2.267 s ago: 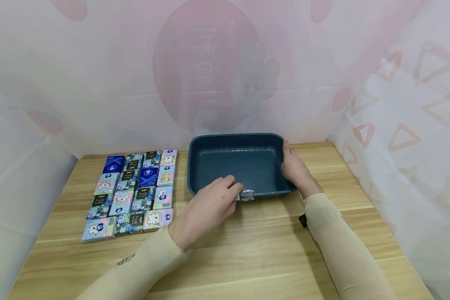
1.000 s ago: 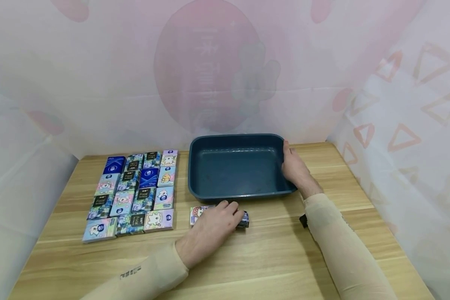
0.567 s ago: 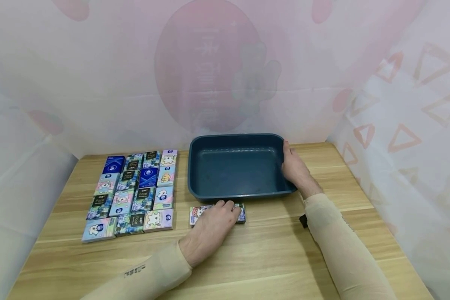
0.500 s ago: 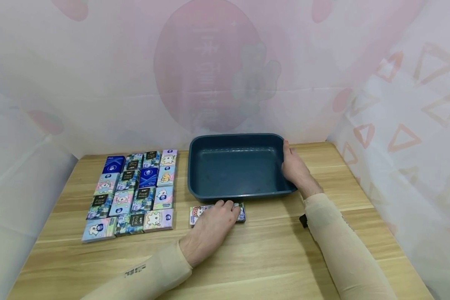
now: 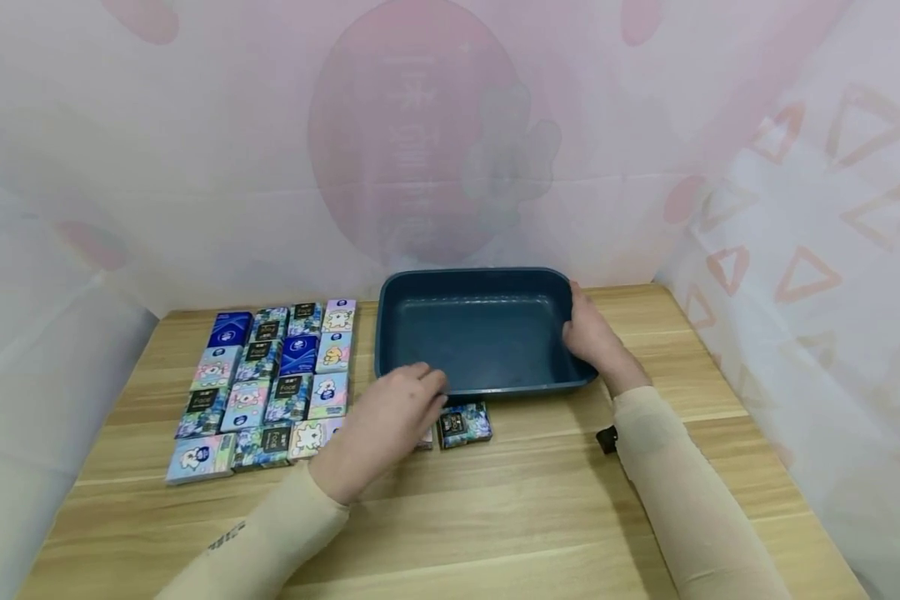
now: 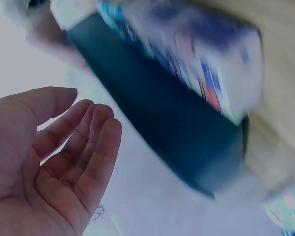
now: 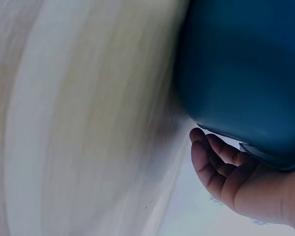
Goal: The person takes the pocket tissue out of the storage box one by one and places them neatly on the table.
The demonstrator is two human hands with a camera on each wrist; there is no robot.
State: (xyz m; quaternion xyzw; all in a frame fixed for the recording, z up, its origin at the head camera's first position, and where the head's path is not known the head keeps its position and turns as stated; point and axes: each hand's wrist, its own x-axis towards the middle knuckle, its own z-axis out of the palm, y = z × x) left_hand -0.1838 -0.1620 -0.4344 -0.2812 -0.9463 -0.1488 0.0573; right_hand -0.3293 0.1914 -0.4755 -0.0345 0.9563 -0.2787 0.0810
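A dark teal plastic basin [image 5: 487,333] stands on the table against the backdrop. My right hand [image 5: 596,342] grips its right end at the rim; the right wrist view shows curled fingers [image 7: 206,167] close beside the basin's wall. My left hand [image 5: 382,425] is over the table at the basin's front left corner, its fingers loosely bent and holding nothing in the left wrist view. Just right of it lies a floral tissue pack [image 5: 465,425] with a black label, in front of the basin. A second pack beside it is mostly hidden behind the left hand.
Several pocket tissue packs [image 5: 257,358], blue, floral and cartoon-printed, lie in a close grid on the left of the wooden table [image 5: 555,517]. A printed cloth backdrop [image 5: 232,167] rises behind the table and along both sides.
The left hand has brought a floral tissue pack down from the basin's front rim to the table, let go of it and moved left. The right hand has shifted slightly at the basin.
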